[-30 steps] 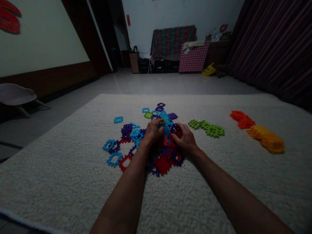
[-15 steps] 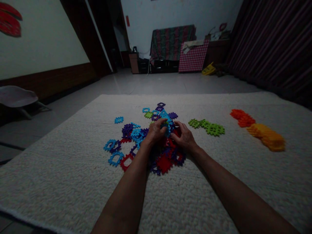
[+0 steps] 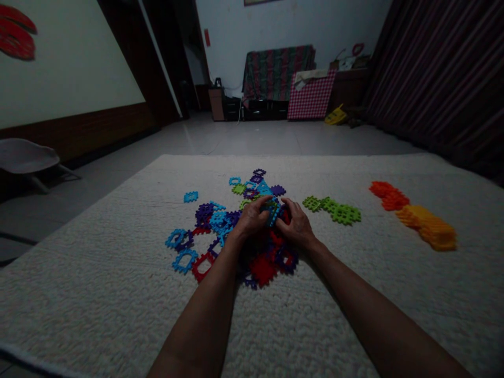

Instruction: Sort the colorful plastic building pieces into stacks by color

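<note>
My left hand [image 3: 252, 218] is curled over blue toothed plastic tiles [image 3: 272, 210] in the middle of a mixed pile, thumb and fingers bent around them. From the other side, my right hand [image 3: 296, 224] closes in with bent fingers, its thumb at the edge of the same blue tiles. Its fingertips are partly hidden among dark tiles. Beneath and in front of the hands lie red tiles [image 3: 263, 269] and purple tiles [image 3: 286, 258]. Left of my forearm are loose blue frame-shaped tiles [image 3: 184, 261], a red frame [image 3: 201, 266] and more purple tiles [image 3: 205, 215].
Sorted groups lie to the right on the pale textured mat [image 3: 338, 315]: green tiles [image 3: 345, 214], orange-red tiles [image 3: 389, 195] and a yellow-orange row [image 3: 429, 227]. A stool [image 3: 27, 156] stands at the left. Beyond the mat are a covered cabinet [image 3: 279, 73] and a dark curtain [image 3: 433, 79].
Both hands stay over the pile, and the blue tiles between them have shifted slightly nearer and appear tilted. The whole view has moved a little.
</note>
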`<state>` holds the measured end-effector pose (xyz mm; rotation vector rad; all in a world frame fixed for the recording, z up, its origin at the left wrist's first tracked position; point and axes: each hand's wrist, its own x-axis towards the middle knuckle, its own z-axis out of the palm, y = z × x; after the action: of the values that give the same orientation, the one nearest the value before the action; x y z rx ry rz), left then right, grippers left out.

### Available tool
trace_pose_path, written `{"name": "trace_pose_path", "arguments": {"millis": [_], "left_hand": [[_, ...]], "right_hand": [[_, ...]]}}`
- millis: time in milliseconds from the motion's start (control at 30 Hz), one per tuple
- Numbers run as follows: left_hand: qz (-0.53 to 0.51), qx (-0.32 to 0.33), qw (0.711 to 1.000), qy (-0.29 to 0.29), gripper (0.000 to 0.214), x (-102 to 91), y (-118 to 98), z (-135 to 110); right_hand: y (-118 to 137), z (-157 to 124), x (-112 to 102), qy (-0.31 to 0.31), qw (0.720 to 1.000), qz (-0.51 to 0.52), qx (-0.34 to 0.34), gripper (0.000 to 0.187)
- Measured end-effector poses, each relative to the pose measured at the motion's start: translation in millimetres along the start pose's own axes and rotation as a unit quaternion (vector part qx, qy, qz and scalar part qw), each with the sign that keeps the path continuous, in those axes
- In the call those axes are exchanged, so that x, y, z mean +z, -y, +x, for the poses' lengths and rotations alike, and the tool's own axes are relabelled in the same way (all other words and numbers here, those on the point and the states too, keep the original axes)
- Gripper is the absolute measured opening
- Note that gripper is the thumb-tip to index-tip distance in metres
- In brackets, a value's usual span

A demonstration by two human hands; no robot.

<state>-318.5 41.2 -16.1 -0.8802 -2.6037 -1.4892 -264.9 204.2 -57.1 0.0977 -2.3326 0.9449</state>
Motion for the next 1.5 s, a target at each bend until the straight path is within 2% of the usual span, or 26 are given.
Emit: {"name": "trace_pose_path", "arguments": {"millis": [167,300,467,767,967,1133,1367,1500], "left_hand": [[-0.037,-0.019,0.999,0.0,0.061,-1.3,6.4,3.3],[-0.058,-0.041,0.998,-0.003,0.062,-2.5,6.7,5.8],[-0.088,-0.046,0.995,0.011,0.054,-0.9,0.9,5.9],[-0.117,-0.032,0.992,0.014,0.044,3.2,-6.3,5.0],[-0.081,-0.007,0.996,0.032,0.056,2.2,-11.5,1.8],[-0.049,0.011,0.999,0.007,0.059,2.6,-8.6,2.4],[-0.051,0.013,0.996,0.074,0.06,1.1,-11.0,1.7],[-0.068,0.008,0.995,0.068,0.055,1.3,-14.6,1.9]], "right_hand": [[-2.1,1.0,3.0,0.009,1.0,-0.022,0.017,0.062],[-0.6,0.6,1.7,0.042,0.999,-0.018,0.021,0.059],[4.4,-0.5,4.2,0.005,1.0,-0.017,0.014,0.049],[9.1,1.6,6.2,-0.006,0.999,0.019,0.028,0.048],[7.9,1.7,6.6,0.004,0.999,0.032,0.015,0.05],[8.8,-0.2,7.1,0.001,0.999,0.042,-0.001,0.056],[9.6,-0.7,5.1,0.011,0.999,0.05,0.0,0.071],[10.4,-0.7,5.0,0.015,0.998,0.06,-0.01,0.072]]}}
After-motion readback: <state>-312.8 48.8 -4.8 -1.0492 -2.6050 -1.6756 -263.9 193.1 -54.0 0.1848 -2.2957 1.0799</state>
